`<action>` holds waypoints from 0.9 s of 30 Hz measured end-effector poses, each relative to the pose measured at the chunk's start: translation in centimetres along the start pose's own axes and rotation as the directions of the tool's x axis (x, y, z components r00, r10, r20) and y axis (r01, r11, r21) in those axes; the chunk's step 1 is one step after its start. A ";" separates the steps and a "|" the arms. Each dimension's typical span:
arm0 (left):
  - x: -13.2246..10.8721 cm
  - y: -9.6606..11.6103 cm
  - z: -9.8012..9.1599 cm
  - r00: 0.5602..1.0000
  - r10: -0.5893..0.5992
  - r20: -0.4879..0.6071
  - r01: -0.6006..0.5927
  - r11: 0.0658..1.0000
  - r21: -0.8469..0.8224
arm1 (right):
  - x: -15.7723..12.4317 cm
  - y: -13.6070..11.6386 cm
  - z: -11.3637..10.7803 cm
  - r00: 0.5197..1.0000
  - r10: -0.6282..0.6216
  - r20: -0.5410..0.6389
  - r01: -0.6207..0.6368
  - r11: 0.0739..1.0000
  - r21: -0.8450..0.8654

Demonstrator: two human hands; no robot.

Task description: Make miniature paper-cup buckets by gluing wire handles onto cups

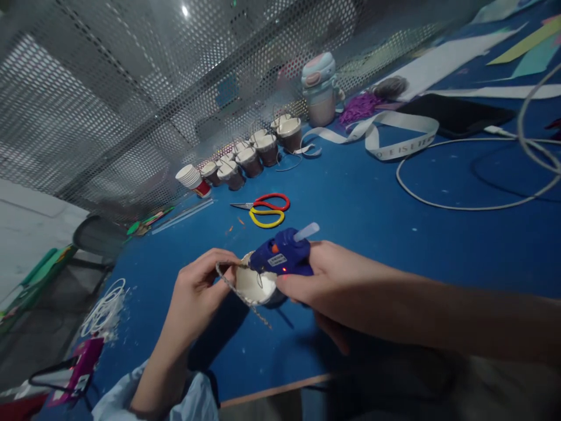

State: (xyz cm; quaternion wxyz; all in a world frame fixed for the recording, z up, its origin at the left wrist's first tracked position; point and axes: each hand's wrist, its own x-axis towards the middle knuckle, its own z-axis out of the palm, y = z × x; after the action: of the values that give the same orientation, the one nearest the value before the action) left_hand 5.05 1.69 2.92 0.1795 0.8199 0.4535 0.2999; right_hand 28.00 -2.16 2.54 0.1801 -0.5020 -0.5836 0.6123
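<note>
My right hand (326,279) grips a blue hot glue gun (283,256) with a clear glue stick poking out of its back. Its nozzle points at the rim of a small paper cup (256,287), white inside, lying tilted over the blue table (377,216). My left hand (197,292) pinches a thin twisted cord (232,286) against the cup's rim and steadies the cup. The cord trails down below the cup.
A row of finished brown cups with wire handles (258,153) and a stack of cups (193,178) stand at the back by a perforated metal wall. Red and yellow scissors (267,209), a ribbon (385,131), white cables (482,175), a phone (456,114), a bottle (319,88).
</note>
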 end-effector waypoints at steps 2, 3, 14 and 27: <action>0.0 0.2 0.0 1.000 -0.009 0.002 0.009 1.000 0.005 | 0.0 -0.3 -0.1 1.000 0.024 -0.007 -0.024 1.000 0.000; 0.0 0.2 0.0 1.000 -0.012 0.003 0.012 1.000 0.006 | 0.0 -0.5 -0.1 0.999 0.034 -0.006 -0.034 0.999 -0.009; 0.1 0.1 0.1 1.000 0.003 0.012 -0.003 1.000 0.011 | 0.2 -1.5 -0.5 0.998 0.049 0.028 -0.047 0.996 -0.081; 0.0 0.1 0.0 1.000 0.000 0.019 0.000 0.999 0.037 | -0.4 -2.4 -1.1 0.993 0.065 0.104 -0.057 0.996 -0.073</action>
State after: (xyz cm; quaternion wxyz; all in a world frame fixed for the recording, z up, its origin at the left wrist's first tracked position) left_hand 5.07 1.67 3.00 0.1687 0.8259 0.4572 0.2837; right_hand 28.24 -1.27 5.03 0.1123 -0.4925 -0.5979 0.6223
